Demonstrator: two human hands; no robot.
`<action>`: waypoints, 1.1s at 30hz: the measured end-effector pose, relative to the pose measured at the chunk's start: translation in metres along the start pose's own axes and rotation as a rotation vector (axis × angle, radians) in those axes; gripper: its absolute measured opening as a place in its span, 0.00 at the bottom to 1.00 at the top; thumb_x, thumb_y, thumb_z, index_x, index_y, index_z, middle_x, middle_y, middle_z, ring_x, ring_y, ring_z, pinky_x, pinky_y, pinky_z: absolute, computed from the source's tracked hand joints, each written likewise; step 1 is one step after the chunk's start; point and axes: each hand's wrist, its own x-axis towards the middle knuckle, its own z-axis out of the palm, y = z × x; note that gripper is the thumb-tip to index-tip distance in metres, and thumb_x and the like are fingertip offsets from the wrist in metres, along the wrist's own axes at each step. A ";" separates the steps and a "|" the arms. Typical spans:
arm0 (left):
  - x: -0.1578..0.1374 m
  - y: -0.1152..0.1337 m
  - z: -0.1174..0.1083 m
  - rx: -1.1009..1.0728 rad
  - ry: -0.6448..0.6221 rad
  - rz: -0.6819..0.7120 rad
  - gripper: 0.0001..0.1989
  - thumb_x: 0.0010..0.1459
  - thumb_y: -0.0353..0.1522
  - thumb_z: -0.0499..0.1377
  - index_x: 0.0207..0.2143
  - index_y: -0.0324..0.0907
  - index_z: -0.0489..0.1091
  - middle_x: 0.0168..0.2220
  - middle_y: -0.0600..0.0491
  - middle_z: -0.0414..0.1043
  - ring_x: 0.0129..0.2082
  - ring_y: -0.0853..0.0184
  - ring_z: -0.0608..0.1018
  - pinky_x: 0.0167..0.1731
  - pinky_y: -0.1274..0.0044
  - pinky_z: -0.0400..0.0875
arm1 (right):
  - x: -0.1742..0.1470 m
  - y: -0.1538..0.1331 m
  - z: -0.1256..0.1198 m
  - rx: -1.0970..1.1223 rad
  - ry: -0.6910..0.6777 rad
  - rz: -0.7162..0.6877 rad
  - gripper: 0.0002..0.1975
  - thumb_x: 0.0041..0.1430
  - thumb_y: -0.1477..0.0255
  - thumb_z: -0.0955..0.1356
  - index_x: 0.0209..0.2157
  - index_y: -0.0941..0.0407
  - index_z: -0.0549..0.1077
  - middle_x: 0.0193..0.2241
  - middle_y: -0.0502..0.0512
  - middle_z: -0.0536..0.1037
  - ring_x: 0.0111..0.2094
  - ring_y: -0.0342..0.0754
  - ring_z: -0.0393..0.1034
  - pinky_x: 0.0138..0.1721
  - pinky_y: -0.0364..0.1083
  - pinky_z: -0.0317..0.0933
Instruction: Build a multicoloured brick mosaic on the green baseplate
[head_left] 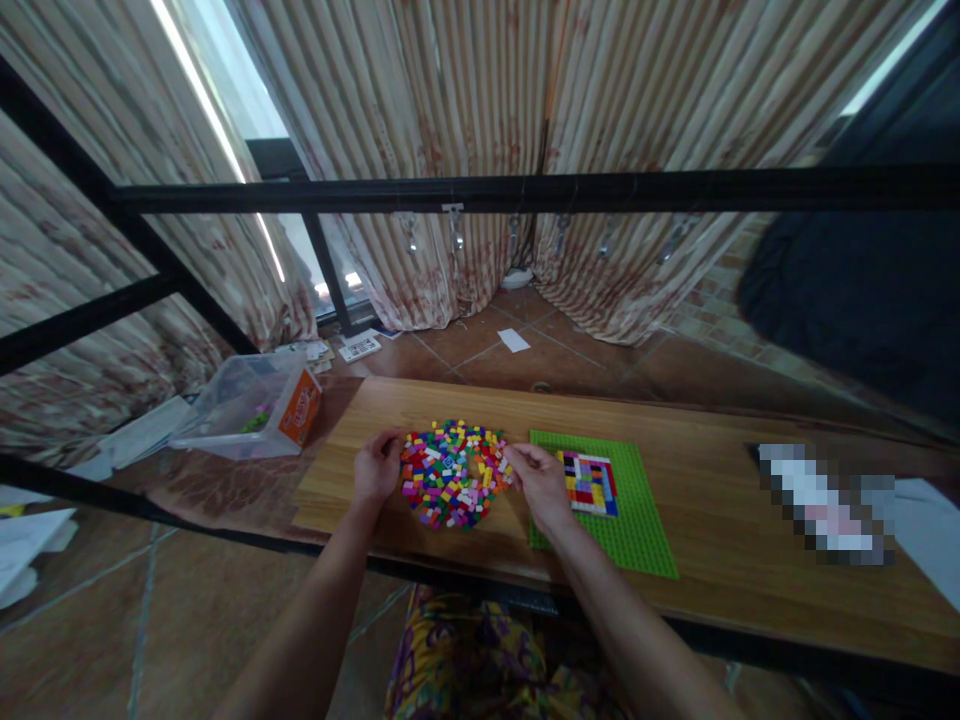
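Note:
A heap of small toy bricks [448, 490] in many colours lies on the wooden table. My left hand [377, 467] rests at the heap's left edge, its fingers curled together; whatever they hold, if anything, is hidden. At the heap's right edge is my right hand [537, 484], thumb and fingers pinched, and what is in the pinch is too small to make out. Just right of that hand lies a green studded baseplate [646, 520]. On it sits a flat block of multicoloured bricks [592, 484] with a partial white, red and blue border; my right hand covers part of the plate's left side.
A clear plastic box [225, 400] with an orange label stands left of the table [712, 500]. A pixelated object [821, 500] and white paper [930, 530] lie at the right. A black metal bar [480, 194] with hanging clips crosses ahead, before striped curtains [420, 100].

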 end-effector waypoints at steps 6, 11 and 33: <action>0.000 0.003 -0.002 0.030 -0.014 -0.004 0.15 0.56 0.36 0.52 0.38 0.41 0.76 0.39 0.47 0.79 0.43 0.61 0.79 0.45 0.71 0.73 | -0.020 -0.020 -0.014 0.108 -0.050 -0.014 0.16 0.42 0.59 0.75 0.30 0.55 0.79 0.16 0.46 0.69 0.18 0.39 0.57 0.20 0.41 0.52; 0.001 0.003 -0.002 0.059 -0.019 -0.021 0.16 0.55 0.37 0.52 0.39 0.41 0.75 0.40 0.47 0.79 0.41 0.60 0.79 0.43 0.72 0.73 | -0.034 -0.035 -0.033 0.307 -0.109 0.095 0.17 0.42 0.60 0.76 0.34 0.55 0.80 0.21 0.48 0.71 0.23 0.39 0.61 0.24 0.41 0.59; 0.003 0.010 -0.006 0.142 -0.035 0.021 0.17 0.54 0.38 0.52 0.38 0.41 0.76 0.36 0.48 0.79 0.36 0.60 0.79 0.38 0.74 0.73 | -0.025 -0.023 -0.159 -0.647 0.163 -0.331 0.14 0.55 0.60 0.67 0.33 0.54 0.79 0.34 0.57 0.78 0.35 0.50 0.71 0.35 0.48 0.64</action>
